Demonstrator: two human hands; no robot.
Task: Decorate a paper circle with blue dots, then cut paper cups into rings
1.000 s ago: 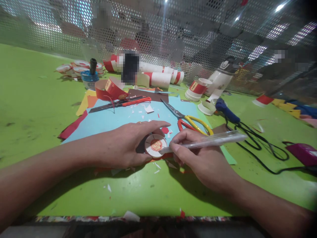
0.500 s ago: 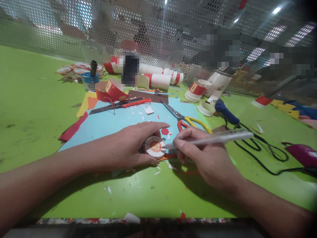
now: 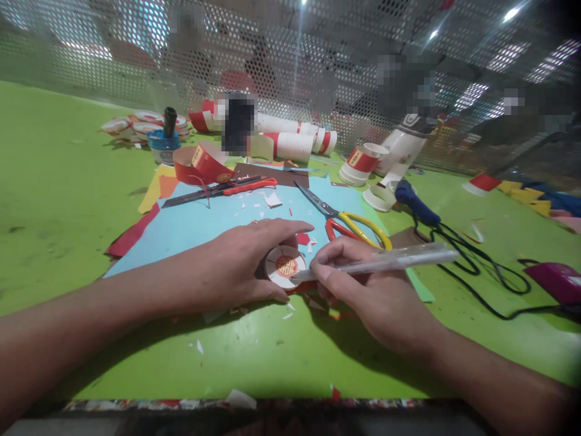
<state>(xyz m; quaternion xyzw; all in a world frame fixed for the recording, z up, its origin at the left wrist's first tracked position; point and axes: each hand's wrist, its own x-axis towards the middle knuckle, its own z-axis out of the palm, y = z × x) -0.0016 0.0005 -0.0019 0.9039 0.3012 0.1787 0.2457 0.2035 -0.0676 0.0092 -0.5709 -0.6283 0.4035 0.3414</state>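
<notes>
My left hand (image 3: 254, 260) curls its thumb and fingers around the side of a small round white paper cup end (image 3: 275, 275). A red and gold emblem sits at the disc's centre, with dark lines running outward from it. In my right hand (image 3: 354, 278) is a slim, translucent pen (image 3: 394, 259), pinched between thumb and fingers. Its tip meets the white face just below and right of the emblem. Beyond the right hand lie scissors (image 3: 336, 212) with one red and one yellow handle. A small red paper piece (image 3: 302, 239) rests near the left fingertips.
Blue paper (image 3: 190, 233) with scraps covers the green table (image 3: 281, 357). Red-handled scissors (image 3: 249, 186), a red paper ring (image 3: 200, 163) and a blue-lidded jar (image 3: 164, 147) are behind. Paper cups (image 3: 290, 147) line the mesh partition (image 3: 308, 72). A corded blue-handled tool (image 3: 417, 203) lies right.
The pen tip has shifted left and slightly toward me across the disc. The lines on the disc sit at a different angle. My left hand keeps its hold.
</notes>
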